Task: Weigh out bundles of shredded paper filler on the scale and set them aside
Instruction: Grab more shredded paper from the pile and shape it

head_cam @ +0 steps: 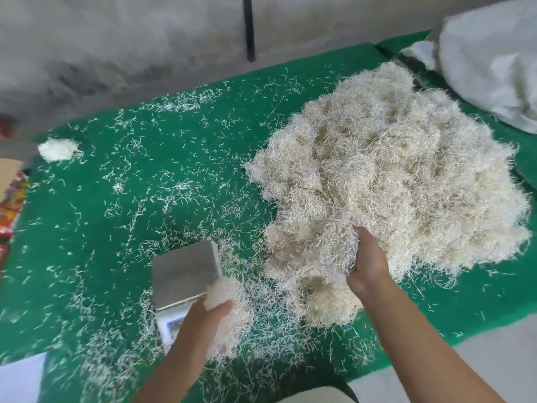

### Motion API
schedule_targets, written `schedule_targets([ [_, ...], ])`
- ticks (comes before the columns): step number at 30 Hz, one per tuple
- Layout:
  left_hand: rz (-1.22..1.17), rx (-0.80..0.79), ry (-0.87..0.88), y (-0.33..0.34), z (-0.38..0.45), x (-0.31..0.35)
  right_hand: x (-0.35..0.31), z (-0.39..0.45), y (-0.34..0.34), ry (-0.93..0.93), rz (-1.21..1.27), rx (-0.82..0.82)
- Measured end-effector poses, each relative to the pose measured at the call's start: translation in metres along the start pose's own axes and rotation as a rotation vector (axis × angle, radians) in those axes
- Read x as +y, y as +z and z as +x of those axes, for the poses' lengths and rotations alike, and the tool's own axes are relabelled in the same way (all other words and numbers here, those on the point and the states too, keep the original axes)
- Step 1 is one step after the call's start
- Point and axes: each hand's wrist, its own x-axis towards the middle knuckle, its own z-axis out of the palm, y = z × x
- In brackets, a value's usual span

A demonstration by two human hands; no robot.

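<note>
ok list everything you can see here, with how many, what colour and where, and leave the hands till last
pile: one, cream shredded paper, right half of the mat
bundle: one, white, far left of the mat
handful: one, cream, in the left hand by the scale's near right corner
loose shreds: many, white, scattered over the mat
scale: one, steel platform, near centre, nothing on the platform
mat: one, green, covering the table
sack: one, white, far right
box: one, brown cardboard with colourful items, left edge
left hand: one, grip round the handful
right hand: one, fingers dug into the pile's near edge
</note>
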Motion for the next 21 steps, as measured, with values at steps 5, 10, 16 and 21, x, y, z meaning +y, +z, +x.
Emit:
schedule_targets([
  [5,-0.033,0.04,-0.113,-0.014,0.007,-0.047,0.008,-0.009,0.008,0.022,0.051,0.003],
  [10,-0.012,0.022,-0.153,-0.008,0.011,-0.062,0.002,-0.023,0.014,0.08,0.06,0.02],
  [16,-0.061,-0.111,-0.074,0.006,0.018,-0.03,-0.049,-0.048,0.023,-0.012,0.359,-0.147],
  [21,-0.127,-0.251,0.033,0.018,0.014,0.021,-0.042,-0.078,0.044,-0.107,0.047,-0.326],
])
